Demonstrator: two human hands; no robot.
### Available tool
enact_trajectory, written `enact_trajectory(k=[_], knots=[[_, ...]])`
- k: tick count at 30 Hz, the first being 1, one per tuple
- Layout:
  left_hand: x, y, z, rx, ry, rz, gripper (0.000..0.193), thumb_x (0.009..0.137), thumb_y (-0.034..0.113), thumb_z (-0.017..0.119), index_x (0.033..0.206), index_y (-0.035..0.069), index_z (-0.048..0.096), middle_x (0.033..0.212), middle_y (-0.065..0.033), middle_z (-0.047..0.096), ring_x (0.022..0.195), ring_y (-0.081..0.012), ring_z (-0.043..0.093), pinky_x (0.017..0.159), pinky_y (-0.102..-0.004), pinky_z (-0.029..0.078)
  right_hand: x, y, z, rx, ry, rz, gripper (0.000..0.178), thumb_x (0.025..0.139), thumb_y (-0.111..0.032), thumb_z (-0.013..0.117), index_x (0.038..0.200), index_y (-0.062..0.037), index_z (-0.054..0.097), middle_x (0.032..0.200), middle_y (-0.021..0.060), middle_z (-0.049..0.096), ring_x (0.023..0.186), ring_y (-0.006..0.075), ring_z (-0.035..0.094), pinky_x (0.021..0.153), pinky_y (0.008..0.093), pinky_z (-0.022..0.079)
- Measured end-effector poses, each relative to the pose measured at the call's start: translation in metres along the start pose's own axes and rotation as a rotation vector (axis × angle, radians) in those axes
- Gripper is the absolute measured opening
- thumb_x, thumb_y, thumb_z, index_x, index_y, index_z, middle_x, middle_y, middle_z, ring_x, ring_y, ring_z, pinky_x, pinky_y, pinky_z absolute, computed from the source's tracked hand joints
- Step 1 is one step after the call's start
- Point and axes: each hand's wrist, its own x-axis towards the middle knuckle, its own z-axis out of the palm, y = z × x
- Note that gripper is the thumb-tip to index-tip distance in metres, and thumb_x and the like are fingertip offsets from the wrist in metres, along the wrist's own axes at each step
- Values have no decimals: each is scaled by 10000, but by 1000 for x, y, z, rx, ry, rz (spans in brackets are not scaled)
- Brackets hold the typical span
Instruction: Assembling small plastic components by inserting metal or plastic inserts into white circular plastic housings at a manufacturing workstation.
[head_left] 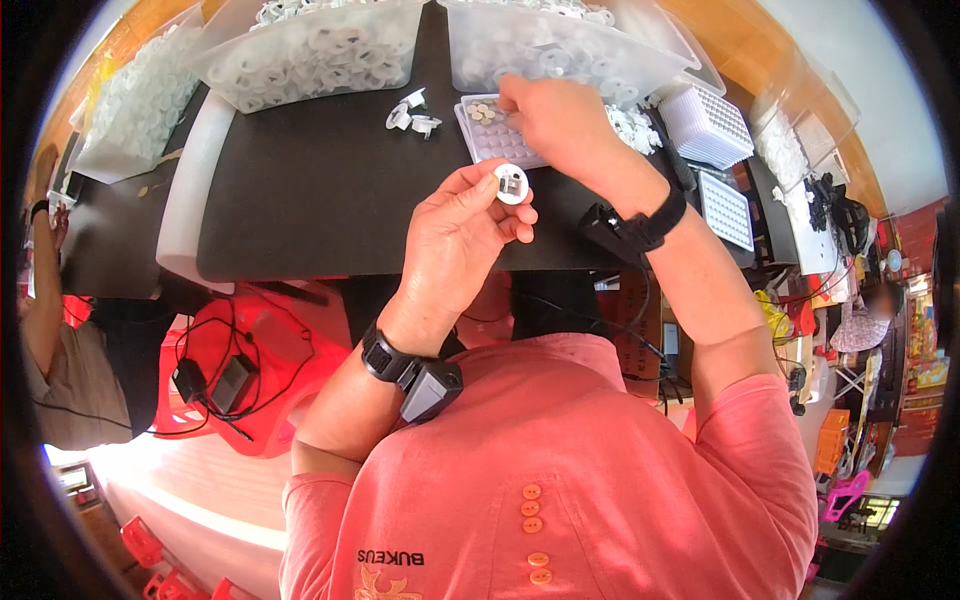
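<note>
A small round white plastic part with a metal piece in its middle is pinched between the thumb and fingers of my left hand, just above the table's near edge. My right hand is over a shallow white tray with rows of round pockets. Its fingers are bent together at the tray's far side, and whatever lies between the tips is hidden. Several small round discs sit in the tray's far left corner, beside those fingertips.
Clear bins full of white parts line the far side of the black table. Loose white parts lie left of the tray. Stacked white trays stand at right. Another person's arm shows at far left.
</note>
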Motion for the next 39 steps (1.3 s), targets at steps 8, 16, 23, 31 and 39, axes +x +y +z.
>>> enact_trajectory(k=[8, 16, 23, 31, 39], knots=[[4, 1, 2, 34, -18, 0, 334, 1004, 216, 615, 1221, -35, 572, 1045, -152, 652, 889, -258, 635, 760, -379, 510, -63, -36, -20, 285, 313, -23, 146, 893, -166, 573, 1007, -84, 533, 829, 142, 684, 746, 388, 666, 611, 495, 494], [8, -1, 0, 70, 5, 11, 362, 1003, 198, 618, 1246, -68, 577, 1036, -145, 655, 896, -255, 629, 759, -385, 516, -81, -41, 3, 516, 462, -30, 100, 839, -74, 662, 910, -79, 591, 801, 113, 663, 715, 311, 678, 575, 409, 507], [3, -1, 5, 110, 52, 27, 328, 995, 159, 631, 1220, -77, 598, 1023, -152, 667, 862, -269, 651, 723, -383, 530, -85, -35, -9, 1187, 166, 194, 60, 889, -4, 662, 848, 8, 620, 720, 75, 674, 614, 145, 651, 596, 281, 500], [4, -2, 9, 143, 79, 31, 324, 997, 164, 631, 1218, -70, 597, 1032, -155, 668, 856, -267, 654, 721, -388, 536, -73, -26, -10, 1426, 19, 352, 80, 820, 62, 688, 802, 27, 618, 731, 78, 656, 618, 148, 627, 580, 278, 493], [4, -3, 8, 143, 77, 39, 321, 1000, 171, 629, 1202, -75, 587, 1045, -164, 666, 850, -266, 652, 720, -387, 537, -69, -28, -9, 1472, -4, 470, 70, 781, -15, 712, 777, -58, 657, 749, 10, 658, 615, 81, 575, 546, 222, 377]])
